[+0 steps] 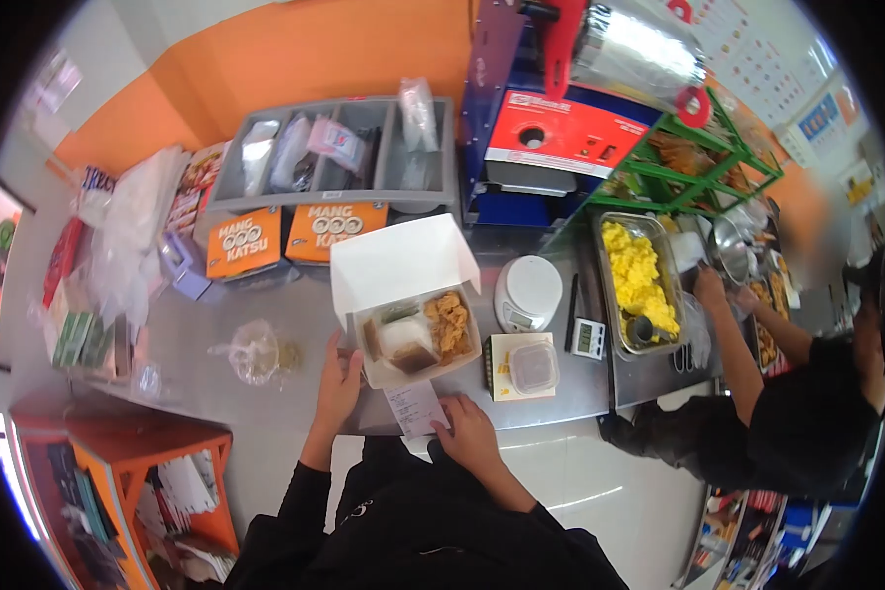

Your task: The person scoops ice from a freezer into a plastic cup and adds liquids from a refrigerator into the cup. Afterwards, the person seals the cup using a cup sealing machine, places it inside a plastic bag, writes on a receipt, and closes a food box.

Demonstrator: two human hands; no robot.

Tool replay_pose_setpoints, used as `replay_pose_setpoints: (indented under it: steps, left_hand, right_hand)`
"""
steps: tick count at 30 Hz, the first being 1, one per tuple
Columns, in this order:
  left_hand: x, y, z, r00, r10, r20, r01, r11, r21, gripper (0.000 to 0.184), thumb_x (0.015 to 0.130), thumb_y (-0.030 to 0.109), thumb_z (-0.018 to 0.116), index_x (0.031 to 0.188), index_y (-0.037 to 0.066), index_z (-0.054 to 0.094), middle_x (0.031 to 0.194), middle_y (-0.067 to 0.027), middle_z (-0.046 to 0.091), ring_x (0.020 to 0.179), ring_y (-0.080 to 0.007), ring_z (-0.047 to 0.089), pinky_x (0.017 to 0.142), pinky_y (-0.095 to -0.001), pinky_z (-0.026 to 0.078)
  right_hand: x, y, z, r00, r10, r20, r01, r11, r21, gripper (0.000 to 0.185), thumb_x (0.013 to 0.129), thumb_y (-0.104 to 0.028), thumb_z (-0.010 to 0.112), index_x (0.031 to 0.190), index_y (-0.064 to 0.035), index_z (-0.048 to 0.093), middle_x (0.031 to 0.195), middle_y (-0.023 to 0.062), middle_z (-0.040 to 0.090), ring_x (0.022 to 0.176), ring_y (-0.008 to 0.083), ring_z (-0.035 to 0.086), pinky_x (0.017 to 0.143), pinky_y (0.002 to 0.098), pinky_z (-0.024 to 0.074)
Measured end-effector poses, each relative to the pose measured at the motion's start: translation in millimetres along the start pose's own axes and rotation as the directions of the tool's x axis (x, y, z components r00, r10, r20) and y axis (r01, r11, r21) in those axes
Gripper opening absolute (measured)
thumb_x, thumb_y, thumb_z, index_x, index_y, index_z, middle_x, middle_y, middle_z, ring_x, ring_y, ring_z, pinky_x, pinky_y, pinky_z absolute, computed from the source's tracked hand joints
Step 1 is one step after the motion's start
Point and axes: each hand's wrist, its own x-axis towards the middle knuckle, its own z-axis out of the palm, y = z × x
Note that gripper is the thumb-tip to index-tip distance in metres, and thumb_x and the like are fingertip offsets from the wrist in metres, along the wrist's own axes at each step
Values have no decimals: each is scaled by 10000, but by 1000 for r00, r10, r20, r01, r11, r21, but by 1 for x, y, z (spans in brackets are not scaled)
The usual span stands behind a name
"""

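An open white takeout box (403, 378) stands at the front of the steel counter with its lid raised. Inside are fried chicken (448, 324), a white wrapped portion (404, 337) and a brown packet (413, 359). My left hand (337, 383) is at the box's front left corner, fingers stretched out and apart; whether they press on it is hard to see. A printed receipt (415, 407) lies against the box's front, its right edge pinched by my right hand (469, 433).
Right of the box are a white kitchen scale (529, 293), a lidded plastic tub (534, 368), a timer (587, 338) and a tray of scrambled egg (639, 280). Two orange boxes (243, 243) and a grey divided bin (236, 177) stand behind. A co-worker (806, 403) reaches over food at right.
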Motion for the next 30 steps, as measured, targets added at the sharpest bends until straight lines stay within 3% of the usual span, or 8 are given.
replay_pose_setpoints:
  steps: [3,6,9,12,15,19,26,30]
  left_hand:
    - [-33,10,0,986,54,-159,-40,995,89,316,889,134,590,1146,-14,481,951,-113,529,793,-174,557,642,-295,468]
    - [-79,-10,8,969,232,-81,-190,918,349,335,814,122,665,1091,20,506,940,-118,509,860,-238,522,746,-341,436]
    - [-97,-19,27,973,230,12,-211,873,440,425,729,133,717,1096,43,524,972,-135,503,917,-311,486,827,-382,396]
    - [-97,-25,41,961,277,7,-243,830,501,509,715,173,727,1169,75,521,1046,-145,484,982,-325,460,874,-417,368]
    - [-94,-33,42,958,286,9,-252,827,502,605,699,215,731,1246,107,496,1112,-156,451,1031,-343,429,912,-444,335]
    - [-95,-33,38,957,289,37,-271,835,480,673,667,228,725,1281,115,472,1139,-161,437,1054,-346,420,933,-448,317]
    - [-94,-30,38,956,291,39,-272,824,496,717,639,227,718,1294,97,456,1145,-169,440,1064,-346,422,932,-429,321]
    - [-90,-29,30,941,324,96,-325,790,519,718,666,296,710,1301,85,448,1110,-150,456,1027,-330,428,913,-412,324]
  right_hand:
    - [-3,-2,-69,989,84,118,-126,898,421,128,804,-136,675,889,-47,638,747,54,620,664,163,618,608,286,488]
    - [23,54,-156,836,411,-363,-221,858,463,96,868,-101,583,901,-29,638,693,13,602,600,77,549,538,240,452]
    - [56,155,-192,862,166,-479,-324,907,-268,143,852,-130,612,895,4,636,734,128,656,634,235,648,553,313,489]
    - [88,204,-188,888,393,-240,-432,891,-140,247,813,-268,654,897,-36,663,892,192,668,821,370,644,714,429,502]
    - [107,191,-171,903,376,-209,-429,822,-375,300,771,-319,704,844,-29,680,818,186,674,815,351,660,716,430,512]
    - [142,175,-160,846,509,-160,-492,626,-605,400,731,-400,710,897,-37,681,964,199,673,898,364,653,784,441,519]
    - [148,161,-171,919,331,-212,-392,822,-414,250,761,-247,644,860,-18,637,923,224,667,858,384,651,719,444,513]
    - [101,72,-201,819,-130,-558,91,991,-99,91,812,-97,559,830,-18,517,700,81,567,544,228,562,526,344,460]
